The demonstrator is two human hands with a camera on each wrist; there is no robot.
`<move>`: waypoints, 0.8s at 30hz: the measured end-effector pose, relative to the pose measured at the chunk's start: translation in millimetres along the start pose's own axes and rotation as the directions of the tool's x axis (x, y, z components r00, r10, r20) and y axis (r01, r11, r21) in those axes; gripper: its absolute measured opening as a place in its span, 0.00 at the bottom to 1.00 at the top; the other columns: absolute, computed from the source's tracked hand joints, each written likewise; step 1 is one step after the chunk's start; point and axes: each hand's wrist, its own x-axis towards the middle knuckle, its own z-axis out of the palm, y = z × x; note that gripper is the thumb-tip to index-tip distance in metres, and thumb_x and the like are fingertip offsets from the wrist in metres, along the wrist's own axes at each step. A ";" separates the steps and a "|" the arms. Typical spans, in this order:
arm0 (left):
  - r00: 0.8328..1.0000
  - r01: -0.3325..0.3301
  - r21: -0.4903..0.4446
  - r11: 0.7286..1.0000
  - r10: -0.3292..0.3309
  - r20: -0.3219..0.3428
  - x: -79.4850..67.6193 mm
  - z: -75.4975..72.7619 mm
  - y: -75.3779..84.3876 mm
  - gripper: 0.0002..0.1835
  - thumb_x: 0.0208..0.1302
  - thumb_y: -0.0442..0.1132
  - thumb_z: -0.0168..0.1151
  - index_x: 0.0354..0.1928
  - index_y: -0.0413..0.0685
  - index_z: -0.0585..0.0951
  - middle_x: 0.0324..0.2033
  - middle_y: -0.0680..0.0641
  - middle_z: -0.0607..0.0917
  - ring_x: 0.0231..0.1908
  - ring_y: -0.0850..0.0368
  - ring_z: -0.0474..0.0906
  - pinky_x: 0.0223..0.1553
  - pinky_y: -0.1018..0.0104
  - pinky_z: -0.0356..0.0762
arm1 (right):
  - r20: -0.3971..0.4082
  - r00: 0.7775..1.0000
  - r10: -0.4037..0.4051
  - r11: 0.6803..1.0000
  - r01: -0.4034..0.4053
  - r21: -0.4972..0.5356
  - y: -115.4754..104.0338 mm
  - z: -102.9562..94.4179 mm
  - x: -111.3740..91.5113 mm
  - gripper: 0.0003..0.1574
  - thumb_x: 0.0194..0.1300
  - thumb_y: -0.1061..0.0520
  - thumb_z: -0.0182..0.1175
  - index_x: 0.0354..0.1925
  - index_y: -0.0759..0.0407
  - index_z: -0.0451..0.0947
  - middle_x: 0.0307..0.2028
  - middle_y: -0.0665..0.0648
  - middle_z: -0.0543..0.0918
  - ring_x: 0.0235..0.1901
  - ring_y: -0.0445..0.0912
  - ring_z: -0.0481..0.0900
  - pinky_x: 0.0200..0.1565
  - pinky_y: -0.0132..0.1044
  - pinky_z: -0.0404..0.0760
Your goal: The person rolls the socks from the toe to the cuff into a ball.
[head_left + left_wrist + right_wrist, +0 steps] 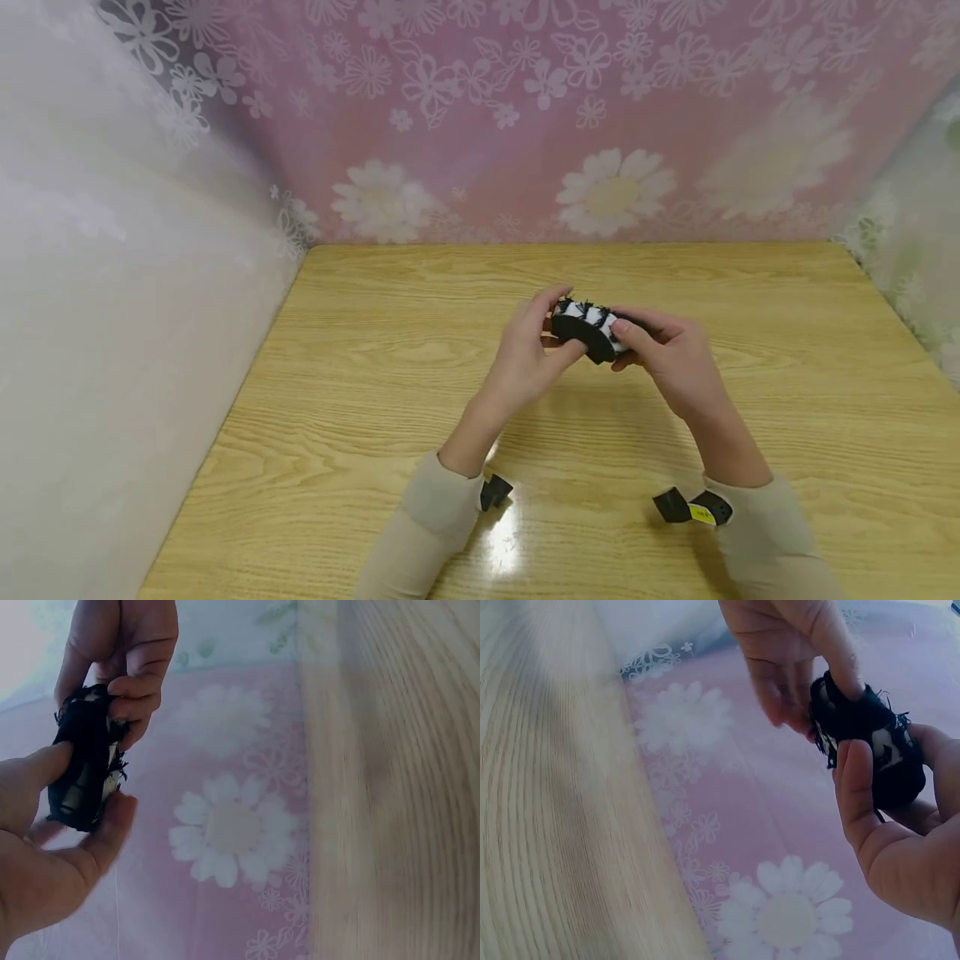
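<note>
A curved black-and-white piece (581, 335) is held above the wooden table between both hands. It has a smooth black side, white bands and frayed dark threads along its edge; its exact kind cannot be told. My left hand (521, 354) grips its left end, thumb on the black side and fingers behind. At the other end, my right hand (686, 371) pinches it with the thumb across the white banded edge. The left wrist view shows the dark side of the piece (86, 765) up close. From the right wrist, loose threads and white patches show on the piece (889, 754).
Below the hands spreads the wood-grain table (337, 375). A pink flowered backdrop (480, 142) rises at its far edge, and a pale wall (112, 333) stands on the left. Small black devices (671, 505) are worn at both wrists.
</note>
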 end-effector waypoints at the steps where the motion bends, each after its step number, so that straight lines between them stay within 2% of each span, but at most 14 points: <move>1: 0.999 -0.049 0.032 0.998 0.050 -0.003 -0.1 1.5 -0.2 0.32 0.65 0.35 0.67 0.69 0.44 0.68 0.56 0.40 0.75 0.48 0.52 0.77 0.45 0.70 0.81 | 0.013 1.000 0.012 1.000 -0.012 0.008 -0.7 -0.4 -0.3 0.18 0.72 0.60 0.58 0.57 0.67 0.79 0.48 0.53 0.83 0.38 0.45 0.84 0.34 0.33 0.85; 3: 0.991 -0.134 0.079 0.988 0.136 -0.018 -1.0 4.6 -0.6 0.29 0.65 0.33 0.67 0.66 0.42 0.71 0.57 0.38 0.75 0.51 0.50 0.77 0.46 0.71 0.80 | 0.026 0.999 0.034 0.999 -0.035 0.029 -2.2 0.2 -0.7 0.18 0.73 0.59 0.58 0.57 0.65 0.79 0.49 0.53 0.82 0.40 0.45 0.84 0.35 0.33 0.85; 6: 0.967 -0.223 0.156 0.962 0.239 -0.092 -1.9 9.9 -2.5 0.24 0.62 0.31 0.68 0.61 0.39 0.75 0.52 0.38 0.78 0.46 0.49 0.79 0.43 0.76 0.78 | 0.008 0.999 0.040 0.998 -0.040 0.047 -3.2 4.7 -1.5 0.19 0.73 0.58 0.57 0.58 0.66 0.78 0.49 0.53 0.82 0.40 0.45 0.83 0.35 0.33 0.85; 10: 0.918 -0.276 0.247 0.929 0.331 -0.217 -2.7 15.1 -5.5 0.22 0.59 0.29 0.70 0.56 0.36 0.80 0.46 0.38 0.82 0.41 0.49 0.82 0.40 0.78 0.78 | -0.025 0.999 0.028 0.999 -0.027 0.027 -3.7 14.8 -2.7 0.23 0.73 0.56 0.57 0.60 0.69 0.75 0.49 0.54 0.81 0.40 0.45 0.84 0.34 0.34 0.85; 12: 0.905 -0.289 0.246 0.925 0.348 -0.246 -2.6 14.8 -5.9 0.21 0.58 0.30 0.71 0.55 0.36 0.81 0.44 0.37 0.84 0.39 0.50 0.83 0.39 0.78 0.79 | -0.037 0.999 0.034 0.999 -0.033 0.032 -4.8 17.3 -3.2 0.22 0.73 0.55 0.57 0.59 0.67 0.76 0.50 0.55 0.80 0.40 0.45 0.84 0.34 0.34 0.85; 14: 0.912 -0.298 0.197 0.934 0.340 -0.231 -1.7 12.3 -5.3 0.22 0.58 0.31 0.71 0.56 0.36 0.81 0.44 0.38 0.85 0.40 0.50 0.84 0.38 0.78 0.79 | -0.051 0.998 0.048 0.995 -0.043 0.087 -6.1 17.1 -3.1 0.20 0.74 0.54 0.57 0.57 0.64 0.78 0.51 0.57 0.78 0.38 0.45 0.83 0.34 0.33 0.85; 17: 0.943 -0.295 0.058 0.954 0.300 -0.142 -0.4 6.3 -3.5 0.23 0.63 0.31 0.68 0.60 0.37 0.78 0.49 0.38 0.84 0.43 0.51 0.84 0.39 0.77 0.80 | -0.067 0.996 0.062 0.980 -0.048 0.193 -8.3 13.9 -2.5 0.15 0.73 0.55 0.57 0.53 0.60 0.81 0.52 0.60 0.75 0.39 0.46 0.81 0.33 0.30 0.83; 19: 0.956 -0.278 0.007 0.961 0.277 -0.099 0.4 3.8 -3.2 0.23 0.66 0.31 0.64 0.63 0.37 0.77 0.52 0.37 0.83 0.45 0.50 0.83 0.39 0.76 0.80 | -0.070 0.996 0.060 0.969 -0.041 0.243 -8.2 12.6 -2.1 0.12 0.73 0.57 0.57 0.51 0.59 0.82 0.52 0.61 0.74 0.40 0.46 0.79 0.32 0.29 0.83; 21: 0.958 -0.272 -0.004 0.962 0.271 -0.096 0.8 4.1 -3.7 0.23 0.67 0.29 0.62 0.63 0.35 0.76 0.54 0.36 0.83 0.46 0.50 0.83 0.40 0.75 0.80 | -0.064 0.996 0.061 0.966 -0.043 0.257 -6.9 13.0 -2.4 0.12 0.73 0.58 0.57 0.51 0.58 0.82 0.53 0.60 0.74 0.40 0.46 0.80 0.32 0.29 0.83; 24: 0.941 -0.290 0.060 0.955 0.296 -0.166 1.1 9.3 -5.3 0.21 0.66 0.27 0.61 0.61 0.32 0.77 0.53 0.35 0.83 0.46 0.48 0.85 0.41 0.75 0.80 | -0.065 0.996 0.066 0.968 -0.048 0.246 -3.2 16.4 -4.2 0.13 0.73 0.58 0.58 0.52 0.59 0.82 0.52 0.58 0.76 0.39 0.46 0.82 0.32 0.30 0.84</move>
